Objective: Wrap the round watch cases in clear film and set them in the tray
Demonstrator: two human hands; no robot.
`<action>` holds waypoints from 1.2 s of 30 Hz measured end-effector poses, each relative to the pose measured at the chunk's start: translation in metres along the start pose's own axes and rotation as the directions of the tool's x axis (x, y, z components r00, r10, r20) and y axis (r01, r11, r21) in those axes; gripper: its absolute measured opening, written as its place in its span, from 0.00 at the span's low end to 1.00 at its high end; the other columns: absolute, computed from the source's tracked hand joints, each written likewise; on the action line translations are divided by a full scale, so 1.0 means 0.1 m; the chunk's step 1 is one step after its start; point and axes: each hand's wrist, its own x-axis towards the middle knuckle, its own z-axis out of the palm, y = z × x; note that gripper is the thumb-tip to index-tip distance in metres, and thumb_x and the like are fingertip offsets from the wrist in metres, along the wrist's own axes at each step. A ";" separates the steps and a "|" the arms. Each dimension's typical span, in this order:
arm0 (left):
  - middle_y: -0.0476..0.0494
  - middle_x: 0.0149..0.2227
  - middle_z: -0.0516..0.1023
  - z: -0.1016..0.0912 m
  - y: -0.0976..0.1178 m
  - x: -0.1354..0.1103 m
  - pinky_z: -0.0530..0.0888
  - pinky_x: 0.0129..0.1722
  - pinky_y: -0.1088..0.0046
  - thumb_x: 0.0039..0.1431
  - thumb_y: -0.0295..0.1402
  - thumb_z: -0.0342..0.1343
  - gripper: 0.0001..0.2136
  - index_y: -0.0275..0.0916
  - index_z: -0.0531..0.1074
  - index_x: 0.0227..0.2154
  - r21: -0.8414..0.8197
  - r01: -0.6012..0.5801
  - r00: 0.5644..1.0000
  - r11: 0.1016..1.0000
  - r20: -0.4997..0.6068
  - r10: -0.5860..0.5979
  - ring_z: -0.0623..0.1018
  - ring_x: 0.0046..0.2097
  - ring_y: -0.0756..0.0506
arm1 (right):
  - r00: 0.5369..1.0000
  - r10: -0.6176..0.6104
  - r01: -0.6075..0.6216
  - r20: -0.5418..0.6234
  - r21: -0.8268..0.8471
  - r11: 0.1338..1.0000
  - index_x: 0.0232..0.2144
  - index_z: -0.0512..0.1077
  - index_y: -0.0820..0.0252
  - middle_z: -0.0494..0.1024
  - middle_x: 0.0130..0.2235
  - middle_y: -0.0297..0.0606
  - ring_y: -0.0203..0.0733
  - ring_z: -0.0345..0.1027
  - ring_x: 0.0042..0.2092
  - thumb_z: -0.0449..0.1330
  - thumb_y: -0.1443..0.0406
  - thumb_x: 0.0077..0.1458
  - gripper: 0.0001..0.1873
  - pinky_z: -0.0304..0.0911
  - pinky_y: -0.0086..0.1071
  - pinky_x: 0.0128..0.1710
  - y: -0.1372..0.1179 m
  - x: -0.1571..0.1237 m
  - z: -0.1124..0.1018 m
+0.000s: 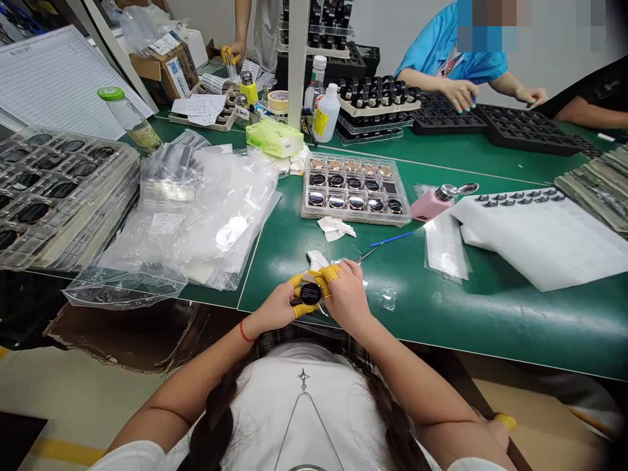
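My left hand (282,305), in yellow finger cots, is closed around a small round black watch case (311,294) with fine pale print on its upward face. Closed at the case's upper right edge is my right hand (346,291), also in yellow cots; what its fingertips pinch is hidden. A white wipe (318,260) shows just beyond the fingertips. Metal tweezers (367,254) lie against or in the right hand; I cannot tell which. A clear plastic tray (356,219) of round watch cases, in three rows, stands ahead of the hands.
A crumpled wipe (336,228), a blue stick (392,239) and a pink pump bottle (434,201) are ahead and right. Plastic bags (196,216) and stacked trays (63,190) fill the left. White sheets (549,242) lie right. Across the table, a co-worker's hands (461,97) are over black trays.
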 end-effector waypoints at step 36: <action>0.42 0.32 0.81 -0.10 -0.02 0.19 0.73 0.42 0.66 0.58 0.35 0.52 0.23 0.33 0.63 0.55 0.151 0.066 0.992 0.986 -0.115 -0.048 0.78 0.36 0.45 | 0.761 0.633 -0.646 -0.138 -0.081 0.759 0.46 0.73 0.60 0.71 0.45 0.49 0.52 0.59 0.48 0.53 0.67 0.52 0.19 0.56 0.41 0.46 2.92 1.69 -0.16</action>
